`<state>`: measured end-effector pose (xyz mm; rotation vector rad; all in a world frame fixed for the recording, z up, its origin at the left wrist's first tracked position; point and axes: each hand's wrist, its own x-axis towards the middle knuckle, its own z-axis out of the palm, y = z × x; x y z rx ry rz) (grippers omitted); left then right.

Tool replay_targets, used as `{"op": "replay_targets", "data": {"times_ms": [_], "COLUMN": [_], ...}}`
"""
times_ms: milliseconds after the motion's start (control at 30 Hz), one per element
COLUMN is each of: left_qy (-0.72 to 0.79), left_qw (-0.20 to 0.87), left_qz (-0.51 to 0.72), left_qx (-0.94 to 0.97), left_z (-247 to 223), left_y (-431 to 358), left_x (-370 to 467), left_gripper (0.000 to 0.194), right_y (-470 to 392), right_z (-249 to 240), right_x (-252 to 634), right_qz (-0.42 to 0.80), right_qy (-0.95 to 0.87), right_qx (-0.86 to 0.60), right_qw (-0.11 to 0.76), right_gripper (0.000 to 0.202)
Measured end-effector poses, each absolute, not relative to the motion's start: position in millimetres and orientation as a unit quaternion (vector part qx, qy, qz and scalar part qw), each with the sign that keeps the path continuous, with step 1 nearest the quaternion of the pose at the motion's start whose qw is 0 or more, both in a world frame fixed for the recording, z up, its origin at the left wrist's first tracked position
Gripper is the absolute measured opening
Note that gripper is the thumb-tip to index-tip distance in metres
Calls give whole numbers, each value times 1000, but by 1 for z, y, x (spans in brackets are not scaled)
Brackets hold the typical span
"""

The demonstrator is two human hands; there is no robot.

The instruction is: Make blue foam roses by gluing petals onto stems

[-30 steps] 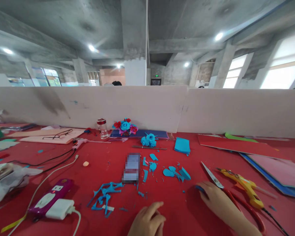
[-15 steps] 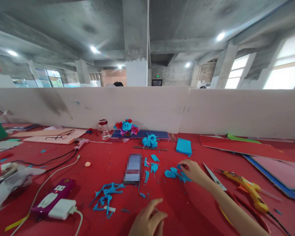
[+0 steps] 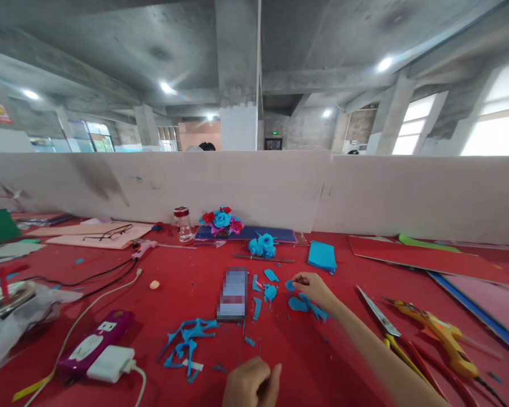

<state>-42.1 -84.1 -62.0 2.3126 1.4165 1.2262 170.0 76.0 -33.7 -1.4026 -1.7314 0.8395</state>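
Observation:
My right hand [image 3: 314, 289] is closed in a pinch on a small blue foam petal [image 3: 290, 285], just above the red table. Below it lie more blue petals [image 3: 299, 304] and thin blue scraps. At the near edge, my left hand [image 3: 251, 383] is curled with its fingers bent in, and nothing shows in it. Further blue cut pieces [image 3: 270, 293] lie between the hands and the phone [image 3: 232, 294]. Behind them sit a cluster of blue foam roses [image 3: 263, 245] and a stack of blue sheets [image 3: 322, 255].
Scissors [image 3: 379, 311] and a yellow glue gun [image 3: 439, 333] lie at the right. Blue offcuts [image 3: 189, 339], a purple power strip [image 3: 95, 343] and a white charger [image 3: 110, 362] are at the left. A glass jar [image 3: 182, 224] and a flower arrangement [image 3: 223, 220] stand by the low partition [image 3: 254, 186].
My right hand has moved left with a blue petal in its fingertips, away from the petal pile. My left hand's fingers have curled in. The view has shifted slightly.

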Motion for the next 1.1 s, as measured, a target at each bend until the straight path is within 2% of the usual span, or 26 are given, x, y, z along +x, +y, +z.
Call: {"op": "replay_targets", "data": {"times_ms": [100,233,300,333,400,633,733,800,900,1000,1100], "left_qy": [476,496,488,483,496,545,605,626,663,689,687], "left_qw": [192,259,290,306,299,246,210,225,192,148,142], "left_qz": [467,450,419,403,373,295,171,86,23,19,34], "left_qx": [720,696,708,714,725,745,749,742,723,709,711], "left_z": [-38,-11,-4,-2,-1,7,20,28,33,31,28], "left_y": [-71,-36,-20,-13,-5,-16,-35,-48,-63,-69,-69], "left_x": [-35,-19,-11,-8,-4,-25,-51,-71,-98,-115,-116], "left_gripper": [22,46,43,34,19,22,16,14,18,38,46], "right_y": [55,30,23,21,19,23,26,29,35,47,59], "right_z": [-24,-15,-15,-16,-17,-30,-38,-41,-41,-39,-39], "right_x": [167,163,161,160,159,162,166,169,169,166,164], "right_qz": [375,433,469,481,486,434,342,290,260,239,219], "right_qy": [-677,-672,-659,-654,-649,-654,-659,-655,-649,-649,-649], "right_qx": [-499,-445,-414,-404,-403,-434,-493,-530,-554,-567,-579], "right_qw": [390,404,417,422,424,442,453,453,451,446,442], "right_gripper": [21,28,27,26,24,23,22,20,19,17,16]}}
